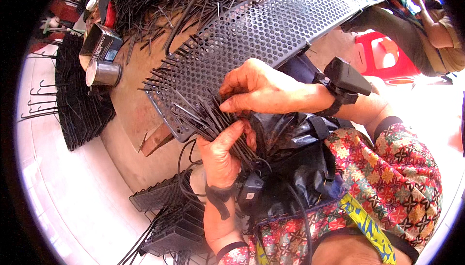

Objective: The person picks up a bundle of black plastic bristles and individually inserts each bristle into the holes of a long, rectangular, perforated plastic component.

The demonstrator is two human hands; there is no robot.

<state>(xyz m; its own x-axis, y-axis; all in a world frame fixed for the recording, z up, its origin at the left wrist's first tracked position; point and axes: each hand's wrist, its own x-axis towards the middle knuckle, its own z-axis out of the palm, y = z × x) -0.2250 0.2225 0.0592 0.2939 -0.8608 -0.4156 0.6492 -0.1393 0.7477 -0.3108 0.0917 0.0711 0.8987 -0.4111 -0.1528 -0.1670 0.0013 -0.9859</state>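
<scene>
The bundle of thin black rods (206, 122) is in front of you, angled over the near left end of the perforated grey panel (286, 25). Your left hand (220, 156) grasps the bundle around its lower part, with the upper ends fanned out. Your right hand (259, 88) is at the upper ends, thumb and fingers curled; you cannot tell from this view whether it pinches a rod. More loose rods (167, 74) lie along the panel's left edge, their ends projecting past it. Beside your hands, a shiny black cover (300, 156) lies over your lap. Beyond the panel's far left side is a large heap of black rods (160, 6). Farther left, a metal can (104, 74) is beside a printed box (99, 45). At upper right, a red stool (387, 57) is near another person (443, 37).
</scene>
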